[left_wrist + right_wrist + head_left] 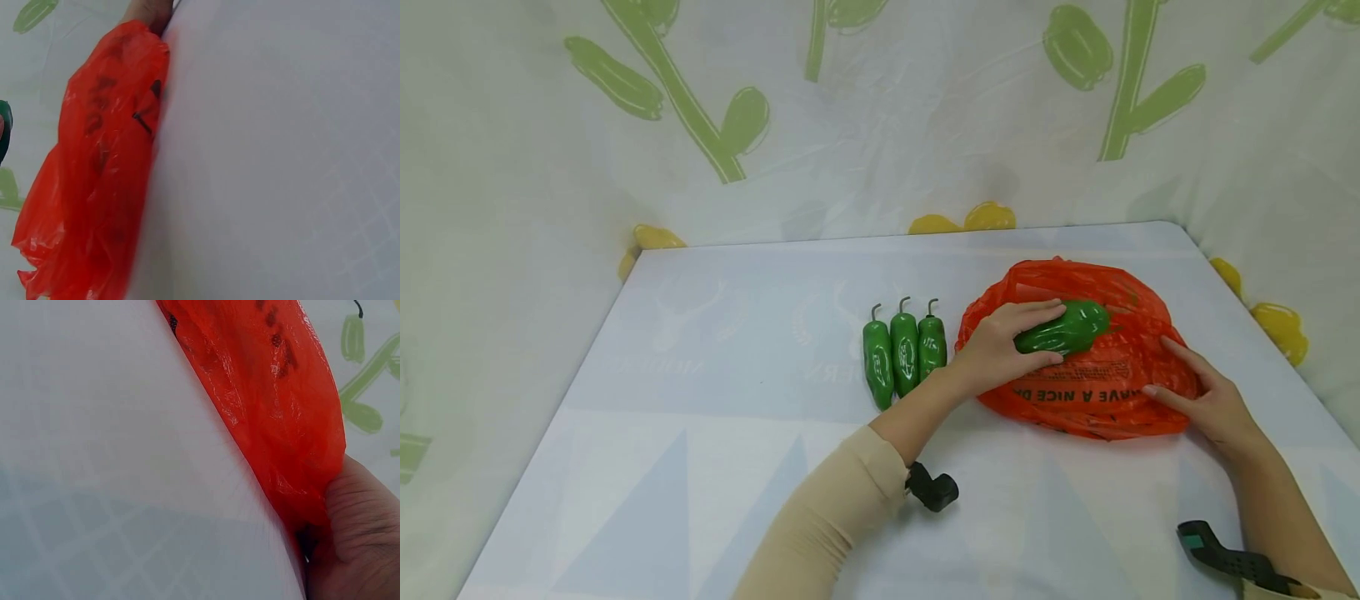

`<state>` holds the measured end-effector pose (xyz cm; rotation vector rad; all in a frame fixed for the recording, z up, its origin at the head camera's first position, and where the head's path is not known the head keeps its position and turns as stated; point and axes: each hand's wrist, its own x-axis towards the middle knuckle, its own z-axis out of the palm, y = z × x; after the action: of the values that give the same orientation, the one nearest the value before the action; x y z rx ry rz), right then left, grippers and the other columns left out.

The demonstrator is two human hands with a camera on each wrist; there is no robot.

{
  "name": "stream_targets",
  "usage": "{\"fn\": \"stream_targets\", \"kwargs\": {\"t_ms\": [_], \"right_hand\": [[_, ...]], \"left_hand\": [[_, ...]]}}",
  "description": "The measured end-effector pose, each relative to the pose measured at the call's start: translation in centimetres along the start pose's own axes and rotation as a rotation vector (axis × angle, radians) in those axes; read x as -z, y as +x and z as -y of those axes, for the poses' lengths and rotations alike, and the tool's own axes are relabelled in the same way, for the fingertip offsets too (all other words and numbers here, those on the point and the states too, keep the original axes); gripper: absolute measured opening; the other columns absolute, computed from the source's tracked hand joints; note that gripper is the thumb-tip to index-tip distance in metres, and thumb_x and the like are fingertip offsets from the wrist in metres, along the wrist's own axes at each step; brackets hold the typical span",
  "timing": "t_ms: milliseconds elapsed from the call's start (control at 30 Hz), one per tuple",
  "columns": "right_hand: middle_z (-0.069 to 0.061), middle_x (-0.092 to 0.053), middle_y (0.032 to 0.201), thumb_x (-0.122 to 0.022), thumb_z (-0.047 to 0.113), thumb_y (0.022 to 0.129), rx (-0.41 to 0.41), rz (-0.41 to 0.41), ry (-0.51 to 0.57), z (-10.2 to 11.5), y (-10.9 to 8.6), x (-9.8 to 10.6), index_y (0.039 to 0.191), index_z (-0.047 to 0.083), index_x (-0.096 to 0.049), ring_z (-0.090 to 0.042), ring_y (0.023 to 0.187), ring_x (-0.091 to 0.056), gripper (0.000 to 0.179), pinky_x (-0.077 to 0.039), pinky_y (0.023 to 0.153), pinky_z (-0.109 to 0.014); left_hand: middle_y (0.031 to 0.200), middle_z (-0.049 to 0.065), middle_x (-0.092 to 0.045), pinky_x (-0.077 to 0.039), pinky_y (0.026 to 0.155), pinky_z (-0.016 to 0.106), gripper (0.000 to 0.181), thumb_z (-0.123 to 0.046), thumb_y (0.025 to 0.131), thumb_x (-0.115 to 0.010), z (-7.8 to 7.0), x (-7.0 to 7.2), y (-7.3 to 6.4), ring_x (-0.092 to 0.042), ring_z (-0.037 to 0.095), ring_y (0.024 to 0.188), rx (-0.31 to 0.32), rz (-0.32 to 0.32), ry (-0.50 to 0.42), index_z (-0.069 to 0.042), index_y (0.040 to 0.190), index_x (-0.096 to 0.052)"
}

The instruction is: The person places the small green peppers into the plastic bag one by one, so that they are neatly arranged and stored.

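A red plastic bag (1097, 408) with dark printing lies bulging on the table. Over its top, my left hand (1000, 346) grips a green pepper (1078, 327) between thumb and fingers; a sliver of that pepper (5, 125) shows at the left wrist view's edge. At the bag's right side, my right hand (1213, 404) holds the plastic, fingers on the upper edge and thumb lower down. The right wrist view shows the thumb (362, 512) against the bag (269, 406). What lies inside the bag is hidden.
Three slim green peppers (904, 350) with curved stems lie side by side left of the bag, partly behind my left wrist. A pale patterned table (715, 358) carries everything. Behind it hangs a white cloth (887, 142) printed with green plants.
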<state>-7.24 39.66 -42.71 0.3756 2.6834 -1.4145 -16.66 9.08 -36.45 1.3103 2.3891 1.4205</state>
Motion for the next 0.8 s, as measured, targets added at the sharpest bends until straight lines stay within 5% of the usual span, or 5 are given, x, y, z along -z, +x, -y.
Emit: {"fn": "stream_targets", "kwargs": {"t_ms": [300, 600, 800], "right_hand": [[-0.006, 0.005, 0.16, -0.058, 0.035, 0.093, 0.007, 0.001, 0.01, 0.2, -0.1, 0.1, 0.15, 0.04, -0.01, -0.035, 0.144, 0.006, 0.075, -0.015, 0.106, -0.066], [-0.01, 0.006, 0.159, -0.059, 0.035, 0.092, 0.009, 0.003, 0.025, 0.3, -0.1, 0.0, 0.151, 0.039, -0.011, -0.039, 0.143, 0.007, 0.076, -0.012, 0.104, -0.068], [-0.01, 0.006, 0.159, -0.06, 0.034, 0.092, 0.014, 0.001, 0.029, 0.1, 0.0, 0.1, 0.151, 0.038, -0.011, -0.038, 0.143, 0.008, 0.076, -0.011, 0.105, -0.068]], "left_hand": [[0.144, -0.003, -0.045, -0.033, 0.104, 0.019, 0.059, -0.029, 0.088, -0.068, 0.2, -2.0, 0.7, -0.037, 0.011, 0.134, 0.063, 0.119, 0.088, -0.019, 0.141, -0.046], [0.139, 0.001, -0.051, -0.033, 0.094, 0.012, 0.057, -0.027, 0.085, -0.071, 1.1, -3.6, 0.6, -0.041, 0.014, 0.123, 0.079, 0.041, 0.158, -0.014, 0.137, -0.052], [0.138, 0.0, -0.052, -0.031, 0.093, 0.01, 0.056, -0.028, 0.085, -0.071, 1.9, -4.3, 0.6, -0.043, 0.013, 0.12, 0.066, 0.1, 0.226, -0.014, 0.136, -0.053]]}}
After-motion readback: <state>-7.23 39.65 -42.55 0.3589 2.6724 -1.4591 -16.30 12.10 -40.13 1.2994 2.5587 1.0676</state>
